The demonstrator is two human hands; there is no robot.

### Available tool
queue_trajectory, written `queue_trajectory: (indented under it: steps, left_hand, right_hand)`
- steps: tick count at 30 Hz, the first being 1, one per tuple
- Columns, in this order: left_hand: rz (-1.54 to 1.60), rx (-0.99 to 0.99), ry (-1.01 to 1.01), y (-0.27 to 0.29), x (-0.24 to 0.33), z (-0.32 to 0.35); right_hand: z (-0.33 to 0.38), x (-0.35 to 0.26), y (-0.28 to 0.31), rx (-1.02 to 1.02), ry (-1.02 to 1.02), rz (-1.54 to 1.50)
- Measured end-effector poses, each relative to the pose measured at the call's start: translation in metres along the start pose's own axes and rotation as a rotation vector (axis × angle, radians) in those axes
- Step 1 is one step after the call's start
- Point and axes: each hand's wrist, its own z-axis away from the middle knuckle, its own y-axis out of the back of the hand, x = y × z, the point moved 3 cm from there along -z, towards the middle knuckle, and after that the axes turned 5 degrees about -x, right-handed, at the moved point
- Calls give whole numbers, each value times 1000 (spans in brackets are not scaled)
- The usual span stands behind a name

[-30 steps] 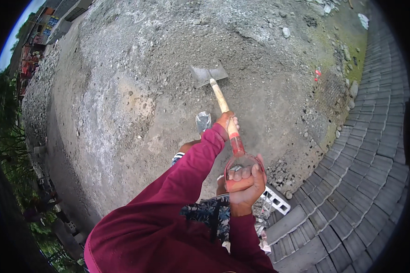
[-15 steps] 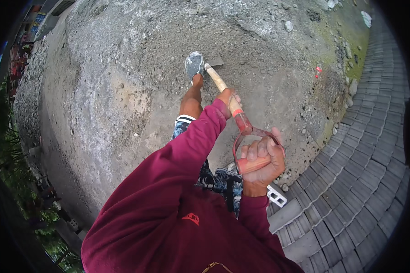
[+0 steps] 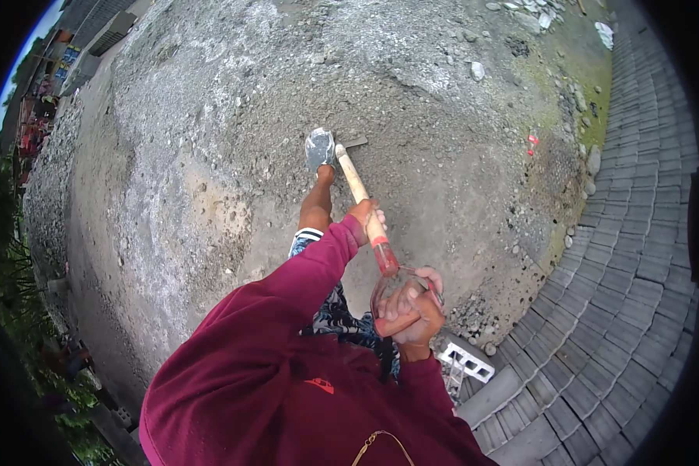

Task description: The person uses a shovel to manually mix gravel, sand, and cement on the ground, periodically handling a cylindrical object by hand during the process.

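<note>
A shovel point(image 3: 355, 180) with a pale wooden shaft and a red D-shaped handle slants from my body toward the ground ahead. My left hand point(image 3: 370, 218) is wrapped round the shaft just above its red socket. Closer to my body, my right hand point(image 3: 413, 312) is closed round the crossbar of the D-handle. The grey blade point(image 3: 356, 143) shows only as a narrow strip at the far end; how deep it sits in the gravel cannot be made out. Beside the blade is my shod foot point(image 3: 320, 149), left of the shaft.
Grey sand and gravel point(image 3: 272, 93) spread around and ahead. Stacked grey slabs or tiles point(image 3: 606, 295) line the right side. A hollow concrete block point(image 3: 467, 363) lies near my right forearm. A small red scrap point(image 3: 533, 144) and a white stone point(image 3: 477, 71) lie farther off.
The shovel's handle and both hands have shifted left and nearer my body, the right hand most. The blade looks thinner. The whole view has also shifted slightly.
</note>
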Motion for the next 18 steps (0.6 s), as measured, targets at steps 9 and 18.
queue_trajectory:
  steps: [9,18]
  left_hand:
    - [-196,183,26,17,-50,19]
    - [-221,281,-113,14,-46,-77]
  right_hand:
    - [47,17,32,188,-41,-102]
    - [-19,33,161,285,-11,149]
